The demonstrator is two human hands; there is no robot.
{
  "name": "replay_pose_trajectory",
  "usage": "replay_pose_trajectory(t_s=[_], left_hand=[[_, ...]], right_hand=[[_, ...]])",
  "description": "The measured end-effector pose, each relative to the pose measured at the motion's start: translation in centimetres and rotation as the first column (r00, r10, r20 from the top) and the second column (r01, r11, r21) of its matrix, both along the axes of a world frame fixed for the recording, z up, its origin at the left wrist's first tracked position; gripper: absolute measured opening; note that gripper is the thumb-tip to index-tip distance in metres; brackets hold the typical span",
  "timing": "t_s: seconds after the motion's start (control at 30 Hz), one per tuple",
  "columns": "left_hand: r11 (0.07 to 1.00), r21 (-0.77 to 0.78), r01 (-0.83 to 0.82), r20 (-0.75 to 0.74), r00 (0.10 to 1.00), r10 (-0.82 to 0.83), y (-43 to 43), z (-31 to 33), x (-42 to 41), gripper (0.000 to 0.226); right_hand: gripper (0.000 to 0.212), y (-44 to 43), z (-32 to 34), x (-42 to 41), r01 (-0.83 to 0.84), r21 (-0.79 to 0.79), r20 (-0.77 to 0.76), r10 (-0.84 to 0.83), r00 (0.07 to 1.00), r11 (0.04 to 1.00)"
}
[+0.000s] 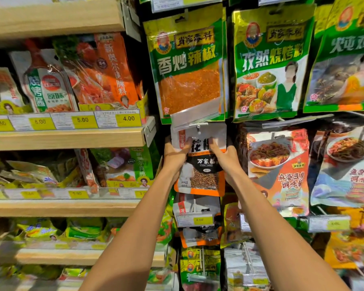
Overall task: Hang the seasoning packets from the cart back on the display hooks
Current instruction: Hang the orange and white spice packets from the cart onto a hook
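Left hand [174,153], right hand [225,156] hold packet [204,177] upright (top-up).

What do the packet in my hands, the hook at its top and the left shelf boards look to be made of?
Packet: thin glossy plastic film, judging by the glare, the creases and a clear window showing the spice.
Hook: probably thin metal wire, pale and shiny at its tip, but too small to be sure.
Shelf board: light wood or wood-look laminate, matte, with faint grain lines.
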State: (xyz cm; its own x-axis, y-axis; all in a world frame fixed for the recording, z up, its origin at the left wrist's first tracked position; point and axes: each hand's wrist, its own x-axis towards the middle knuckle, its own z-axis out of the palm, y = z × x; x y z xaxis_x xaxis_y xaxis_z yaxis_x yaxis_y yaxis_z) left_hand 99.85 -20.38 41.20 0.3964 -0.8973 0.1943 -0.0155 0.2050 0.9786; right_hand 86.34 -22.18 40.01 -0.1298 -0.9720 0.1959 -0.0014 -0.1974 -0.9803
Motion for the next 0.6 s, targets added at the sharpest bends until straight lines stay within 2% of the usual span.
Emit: replay_pose_trajectory(t_s=[0.07, 0.17, 0.23, 0.33, 0.43, 0.5, 0.57, 0.6], left_hand=[[1.000, -0.012, -0.005, -0.022, 1.000, 0.005, 0.9, -0.3, -0.2, 0.044], [0.999, -0.049, -0.014, 0.035, 0.999, 0.016, 2.1, -0.5, -0.3, 0.075], [0.993, -0.115, -0.015, 0.056, 0.998, 0.022, 2.6, -0.8, -0.2, 0.066], [0.987, -0.158, -0.016, 0.065, 0.998, 0.026, 3.3, -1.1, -0.2, 0.058], [0.987, -0.160, -0.018, 0.042, 0.999, 0.025, 3.9, -0.8, -0.4, 0.057], [0.988, -0.147, -0.038, 0.051, 0.998, 0.046, 4.3, -0.4, -0.7, 0.058], [0.991, -0.123, -0.045, 0.091, 0.994, 0.057, 4.9, -0.2, -0.9, 0.063], [0.993, -0.102, -0.059, 0.135, 0.988, 0.072, 5.3, -0.3, -1.1, 0.068]], right_hand=[[0.047, 0.5, -0.3, -0.1, -0.011, -0.014, -0.012, 0.011, 1.000, 1.000], [0.062, 1.7, -0.3, -0.3, -0.034, -0.073, -0.011, 0.034, 0.999, 0.997], [0.064, 2.4, -0.5, -0.4, -0.055, -0.110, -0.021, 0.053, 0.998, 0.992], [0.085, 3.2, -0.6, -0.4, -0.047, -0.080, -0.055, 0.042, 0.998, 0.996], [0.083, 3.5, -0.4, -0.4, -0.033, -0.090, -0.073, 0.026, 0.997, 0.995], [0.072, 3.7, -0.1, -0.5, -0.044, -0.089, -0.056, 0.039, 0.998, 0.995], [0.059, 4.2, 0.2, -0.4, -0.011, -0.115, -0.062, 0.003, 0.998, 0.993], [0.063, 4.7, 0.3, -0.3, 0.014, -0.119, -0.079, -0.024, 0.997, 0.993]])
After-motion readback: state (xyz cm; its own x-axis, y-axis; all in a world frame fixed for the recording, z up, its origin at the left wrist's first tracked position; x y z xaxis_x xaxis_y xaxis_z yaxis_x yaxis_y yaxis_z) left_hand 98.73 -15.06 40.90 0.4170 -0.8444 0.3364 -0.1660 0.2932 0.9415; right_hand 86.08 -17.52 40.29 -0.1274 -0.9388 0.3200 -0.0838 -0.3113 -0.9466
